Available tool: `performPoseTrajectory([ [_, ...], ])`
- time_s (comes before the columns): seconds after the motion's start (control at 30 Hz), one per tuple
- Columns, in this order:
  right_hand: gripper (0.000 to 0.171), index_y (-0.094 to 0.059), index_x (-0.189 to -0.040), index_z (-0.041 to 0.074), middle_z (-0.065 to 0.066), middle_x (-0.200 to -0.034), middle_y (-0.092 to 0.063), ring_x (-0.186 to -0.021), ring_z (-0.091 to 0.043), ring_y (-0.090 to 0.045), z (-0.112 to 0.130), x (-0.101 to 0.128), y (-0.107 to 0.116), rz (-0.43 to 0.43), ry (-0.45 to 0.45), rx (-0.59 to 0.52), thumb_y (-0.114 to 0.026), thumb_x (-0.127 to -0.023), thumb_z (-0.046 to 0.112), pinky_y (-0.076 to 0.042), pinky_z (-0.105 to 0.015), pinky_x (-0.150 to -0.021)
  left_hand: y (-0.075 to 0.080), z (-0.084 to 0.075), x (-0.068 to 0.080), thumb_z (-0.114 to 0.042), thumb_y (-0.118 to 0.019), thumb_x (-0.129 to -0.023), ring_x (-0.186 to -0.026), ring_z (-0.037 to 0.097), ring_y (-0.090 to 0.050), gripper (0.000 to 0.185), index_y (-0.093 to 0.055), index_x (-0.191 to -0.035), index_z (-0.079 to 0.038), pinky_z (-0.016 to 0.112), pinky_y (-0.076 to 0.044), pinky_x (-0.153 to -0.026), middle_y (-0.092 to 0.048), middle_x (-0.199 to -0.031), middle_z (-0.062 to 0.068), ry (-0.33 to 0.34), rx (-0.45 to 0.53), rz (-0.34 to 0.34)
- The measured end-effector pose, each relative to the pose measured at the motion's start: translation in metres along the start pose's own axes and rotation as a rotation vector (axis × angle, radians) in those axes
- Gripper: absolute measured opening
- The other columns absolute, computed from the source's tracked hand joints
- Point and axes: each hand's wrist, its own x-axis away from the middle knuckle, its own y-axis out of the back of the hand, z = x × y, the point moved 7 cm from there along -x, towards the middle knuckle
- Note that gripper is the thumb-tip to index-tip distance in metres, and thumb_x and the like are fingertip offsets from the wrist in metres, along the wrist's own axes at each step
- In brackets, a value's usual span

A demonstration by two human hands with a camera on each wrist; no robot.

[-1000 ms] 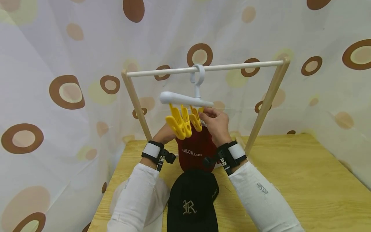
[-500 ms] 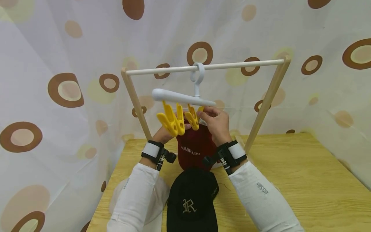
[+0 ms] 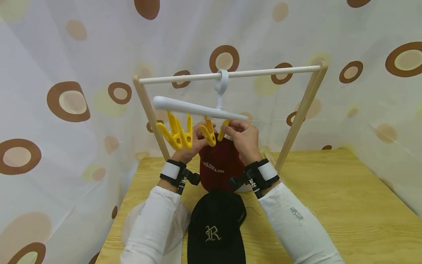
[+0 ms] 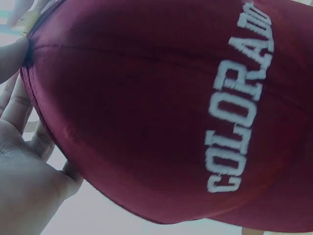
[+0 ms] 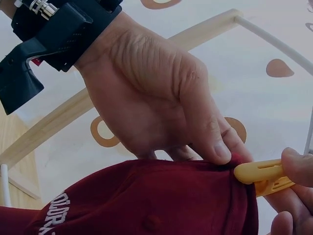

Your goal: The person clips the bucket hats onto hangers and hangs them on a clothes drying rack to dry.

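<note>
A maroon cap (image 3: 215,163) lettered COLORADO hangs upright between my hands, under a white hanger (image 3: 197,109) with several yellow clips. My left hand (image 3: 200,131) grips the cap's upper left edge beside the middle clip (image 3: 208,132). In the left wrist view the maroon cap (image 4: 161,107) fills the frame, with my palm (image 4: 24,181) behind its edge. My right hand (image 3: 229,128) pinches the rightmost yellow clip (image 3: 223,131). In the right wrist view my thumb (image 5: 217,147) presses the cap's rim (image 5: 195,169) right next to that yellow clip (image 5: 264,176).
The hanger hooks over a white rod (image 3: 270,71) on a wooden rack (image 3: 298,117). Two more yellow clips (image 3: 176,134) dangle at its left end. A black cap (image 3: 215,227) with an R lies on the wooden table (image 3: 329,194), close to me. Spotted curtain surrounds the table.
The hanger's left end has swung out to the left, carrying two clips with it. My left hand has risen with the cap's edge to the middle clip. The right hand stays on its clip.
</note>
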Motion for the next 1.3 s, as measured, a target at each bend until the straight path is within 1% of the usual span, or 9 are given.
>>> performPoseTrajectory([
  [0.27,0.029,-0.072,-0.11,0.002,0.009,-0.082,-0.067,-0.096,-0.013,-0.059,0.002,0.002,0.0,0.014,0.007,0.006,-0.077,-0.086,0.019,-0.048,-0.027,-0.079,0.0,-0.006,0.001,0.003,-0.059,-0.094,-0.099,0.006,-0.062,0.042,-0.048,-0.134,0.004,0.019,-0.05,-0.085,-0.063,-0.107,-0.005,0.017,-0.027,-0.068],
  [0.4,0.034,-0.071,-0.114,0.004,0.008,-0.086,-0.068,-0.095,-0.011,-0.062,-0.001,0.001,0.0,0.035,-0.018,0.017,-0.076,-0.087,0.023,-0.05,-0.024,-0.081,0.0,-0.007,0.0,0.003,-0.06,-0.094,-0.102,0.009,-0.062,0.041,-0.049,-0.133,0.006,0.021,-0.05,-0.089,-0.064,-0.114,0.011,0.009,-0.054,-0.068],
  [0.53,0.037,-0.068,-0.119,0.005,0.007,-0.091,-0.068,-0.089,-0.01,-0.064,-0.005,0.0,-0.001,0.065,-0.027,0.01,-0.075,-0.088,0.025,-0.051,-0.021,-0.079,0.001,-0.005,-0.001,-0.003,-0.064,-0.094,-0.109,0.019,-0.062,0.039,-0.053,-0.131,0.003,0.026,-0.05,-0.095,-0.062,-0.126,0.021,0.016,-0.141,-0.091],
  [0.63,0.037,-0.066,-0.119,0.004,0.007,-0.091,-0.067,-0.086,-0.009,-0.063,-0.008,0.0,-0.002,0.081,-0.023,0.0,-0.073,-0.09,0.025,-0.051,-0.019,-0.076,0.001,-0.005,-0.001,-0.008,-0.066,-0.094,-0.115,0.025,-0.061,0.038,-0.056,-0.13,0.0,0.031,-0.05,-0.099,-0.062,-0.129,0.02,0.018,-0.203,-0.113],
  [0.73,0.037,-0.064,-0.12,0.004,0.007,-0.092,-0.065,-0.086,-0.008,-0.063,-0.01,0.001,-0.003,0.089,-0.03,-0.006,-0.072,-0.091,0.024,-0.051,-0.018,-0.075,0.001,-0.005,-0.001,-0.008,-0.066,-0.094,-0.115,0.025,-0.061,0.036,-0.058,-0.128,0.001,0.03,-0.05,-0.099,-0.063,-0.127,0.019,0.013,-0.204,-0.13],
  [0.97,0.038,-0.063,-0.123,0.003,0.003,-0.098,-0.066,-0.089,-0.009,-0.062,-0.011,0.001,-0.002,0.088,-0.034,-0.001,-0.07,-0.091,0.023,-0.05,-0.02,-0.079,-0.002,-0.005,0.002,-0.008,-0.061,-0.097,-0.107,0.016,-0.063,0.032,-0.062,-0.129,-0.003,0.025,-0.052,-0.09,-0.064,-0.127,0.016,-0.018,-0.183,-0.11],
  [1.1,0.039,-0.062,-0.125,0.002,-0.003,-0.106,-0.066,-0.091,-0.01,-0.062,-0.011,0.002,0.0,0.079,-0.036,0.01,-0.07,-0.091,0.019,-0.051,-0.022,-0.084,0.0,-0.002,0.006,-0.012,-0.057,-0.1,-0.101,0.017,-0.064,0.036,-0.06,-0.136,-0.009,0.038,-0.056,-0.084,-0.063,-0.133,0.014,0.017,-0.176,-0.1],
  [1.2,0.039,-0.061,-0.127,0.001,-0.005,-0.109,-0.064,-0.095,-0.011,-0.061,-0.012,0.002,0.001,0.093,-0.031,0.014,-0.068,-0.092,0.016,-0.05,-0.024,-0.088,0.002,0.001,0.009,-0.015,-0.056,-0.101,-0.096,0.024,-0.06,0.039,-0.058,-0.139,-0.013,0.039,-0.054,-0.071,-0.061,-0.138,0.011,0.048,-0.169,-0.102],
  [1.3,0.036,-0.061,-0.126,0.001,-0.004,-0.109,-0.064,-0.095,-0.011,-0.061,-0.013,0.003,0.002,0.098,-0.018,0.017,-0.066,-0.093,0.015,-0.05,-0.023,-0.088,0.003,0.004,0.012,-0.016,-0.057,-0.101,-0.113,0.024,-0.058,0.039,-0.058,-0.139,-0.012,0.037,-0.052,-0.076,-0.055,-0.147,0.005,0.047,-0.17,-0.099],
])
